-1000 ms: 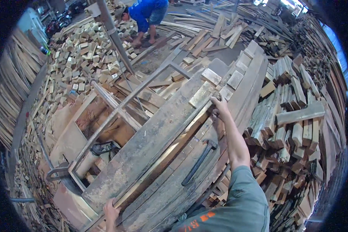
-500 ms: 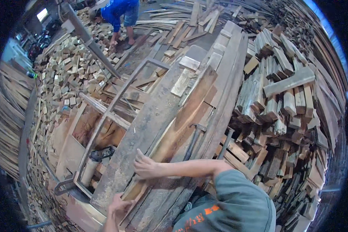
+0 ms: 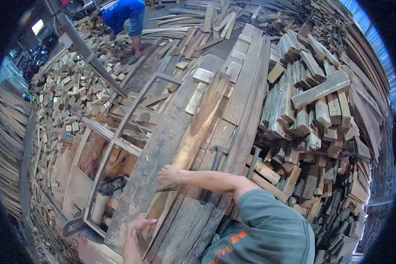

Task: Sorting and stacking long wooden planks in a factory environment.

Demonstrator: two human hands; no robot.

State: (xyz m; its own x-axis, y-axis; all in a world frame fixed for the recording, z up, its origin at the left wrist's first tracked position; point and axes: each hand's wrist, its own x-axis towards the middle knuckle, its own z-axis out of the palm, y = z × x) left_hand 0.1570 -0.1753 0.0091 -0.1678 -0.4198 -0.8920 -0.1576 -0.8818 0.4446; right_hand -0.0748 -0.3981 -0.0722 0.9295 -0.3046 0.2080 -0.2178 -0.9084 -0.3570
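A long wooden plank [image 3: 197, 125] with a pale edge and brown grain lies lengthwise along the workbench [image 3: 152, 152]. My left hand [image 3: 138, 228] grips its near end, thumb laid over the top and fingers hidden. Farther up the plank, my right hand [image 3: 168, 175] is closed at the left edge, its fingers curled over; something dark shows just below this hand. Right of the plank rests a hammer [image 3: 217, 155], its handle partly behind my right forearm.
Short blocks [image 3: 203, 75] sit at the bench's far end. A metal frame [image 3: 114, 141] stands to the left, before a heap of offcuts [image 3: 70, 94]. Stacked timber [image 3: 301, 108] rises on the right. A person in blue [image 3: 124, 17] bends at the back left.
The view has shifted slightly. On the bench, the plank has moved left, away from the boards beside it. My right hand's outstretched fingers have curled closed. The person behind has moved slightly.
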